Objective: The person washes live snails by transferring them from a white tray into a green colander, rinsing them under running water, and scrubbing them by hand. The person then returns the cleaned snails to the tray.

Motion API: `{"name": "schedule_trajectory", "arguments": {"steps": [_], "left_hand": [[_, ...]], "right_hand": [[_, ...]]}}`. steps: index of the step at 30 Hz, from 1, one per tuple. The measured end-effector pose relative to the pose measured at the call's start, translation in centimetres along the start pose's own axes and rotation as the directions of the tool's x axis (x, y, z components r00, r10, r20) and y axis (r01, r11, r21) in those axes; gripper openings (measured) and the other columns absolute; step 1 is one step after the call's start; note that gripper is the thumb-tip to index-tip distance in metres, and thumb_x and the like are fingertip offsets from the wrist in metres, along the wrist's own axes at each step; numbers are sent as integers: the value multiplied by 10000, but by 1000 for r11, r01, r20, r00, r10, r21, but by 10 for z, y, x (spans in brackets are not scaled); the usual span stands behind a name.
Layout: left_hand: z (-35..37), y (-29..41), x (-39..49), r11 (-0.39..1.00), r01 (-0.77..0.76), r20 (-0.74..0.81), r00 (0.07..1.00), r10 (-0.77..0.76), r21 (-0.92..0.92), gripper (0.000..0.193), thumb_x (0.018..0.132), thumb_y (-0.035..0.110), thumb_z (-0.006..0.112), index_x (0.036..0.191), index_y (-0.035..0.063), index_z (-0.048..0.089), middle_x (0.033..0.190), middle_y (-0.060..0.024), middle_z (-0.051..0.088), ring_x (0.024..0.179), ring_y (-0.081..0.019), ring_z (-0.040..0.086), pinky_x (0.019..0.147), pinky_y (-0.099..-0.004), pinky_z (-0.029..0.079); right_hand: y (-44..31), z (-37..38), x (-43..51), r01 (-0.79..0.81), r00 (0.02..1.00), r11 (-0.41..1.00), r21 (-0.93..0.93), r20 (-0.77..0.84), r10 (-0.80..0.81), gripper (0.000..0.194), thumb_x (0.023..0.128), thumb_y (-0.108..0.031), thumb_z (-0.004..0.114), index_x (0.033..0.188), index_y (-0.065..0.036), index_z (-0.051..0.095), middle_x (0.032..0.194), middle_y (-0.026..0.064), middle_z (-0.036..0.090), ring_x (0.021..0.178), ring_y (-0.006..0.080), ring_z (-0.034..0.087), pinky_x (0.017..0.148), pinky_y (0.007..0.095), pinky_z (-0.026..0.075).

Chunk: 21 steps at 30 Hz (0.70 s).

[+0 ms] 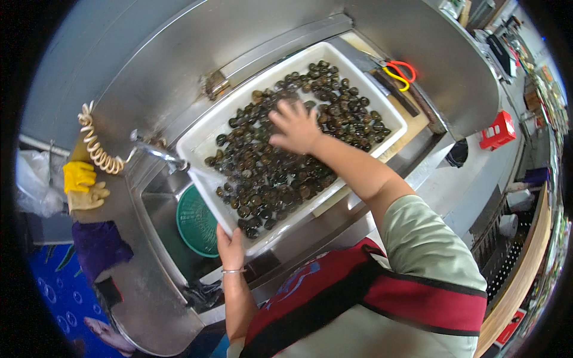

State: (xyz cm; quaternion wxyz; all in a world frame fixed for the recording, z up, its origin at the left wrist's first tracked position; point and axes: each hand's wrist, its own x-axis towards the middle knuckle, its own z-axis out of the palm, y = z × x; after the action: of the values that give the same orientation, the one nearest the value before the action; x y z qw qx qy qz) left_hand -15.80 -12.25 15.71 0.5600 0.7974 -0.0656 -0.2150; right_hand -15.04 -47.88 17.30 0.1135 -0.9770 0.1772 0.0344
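A white plastic tub full of dark snails in shallow water rests tilted in view across a steel sink. My left hand, with a bangle at the wrist, grips the tub's near left corner. Over the middle of the snails is my right hand, palm down with its fingers spread, holding nothing. Whether its fingertips touch the snails I cannot tell. From a chrome faucet water runs into the tub's left end.
A green plastic colander sits in the sink basin. Scissors with red and yellow handles and a knife lie on a cutting board beyond the tub. Rubber gloves and a purple cloth are at the left.
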Motion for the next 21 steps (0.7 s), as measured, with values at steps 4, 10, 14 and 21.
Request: {"name": "schedule_trajectory", "arguments": {"steps": [4, 10, 14, 21], "left_hand": [[-5, -16, 4, 995, -58, -7, 998, 59, 78, 548, 884, 2, 540, 1395, -37, 345, 1231, -150, 534, 1096, -202, 522, 965, -319, 406], [-4, -10, -2, 991, -47, -31, 998, 51, 123, 545, 904, 38, 539, 1401, -46, 330, 1255, -180, 524, 1127, -231, 514, 987, -333, 387], [-1, -30, 5, 984, -130, -45, 990, 136, 122, 545, 905, 46, 535, 1398, -53, 325, 1258, -194, 524, 1134, -238, 516, 990, -339, 384], [1, -7, -1, 967, -125, -43, 990, 138, 222, 548, 895, 42, 521, 1396, -57, 323, 1256, -214, 526, 1129, -267, 525, 991, -345, 388]], "right_hand": [[-12, 4, -46, 288, 952, 956, -53, 126, -280, 710, 904, -667, 368, 1492, -281, 270, 1583, 78, 100, 1419, 454, 113, 1046, 719, 165], [47, -29, -58, 76, 995, 960, -269, 84, -55, 753, 897, -664, 380, 1507, -246, 232, 1585, 69, 138, 1438, 392, 127, 1085, 661, 141], [98, -14, -56, -189, 982, 972, -137, -27, 187, 724, 901, -624, 434, 1478, -203, 315, 1580, 94, 124, 1408, 419, 198, 1061, 643, 202], [43, -25, -72, 195, 956, 959, -207, 259, -138, 829, 873, -716, 352, 1505, -189, 246, 1568, 125, 168, 1410, 494, 87, 1085, 667, 164]]}}
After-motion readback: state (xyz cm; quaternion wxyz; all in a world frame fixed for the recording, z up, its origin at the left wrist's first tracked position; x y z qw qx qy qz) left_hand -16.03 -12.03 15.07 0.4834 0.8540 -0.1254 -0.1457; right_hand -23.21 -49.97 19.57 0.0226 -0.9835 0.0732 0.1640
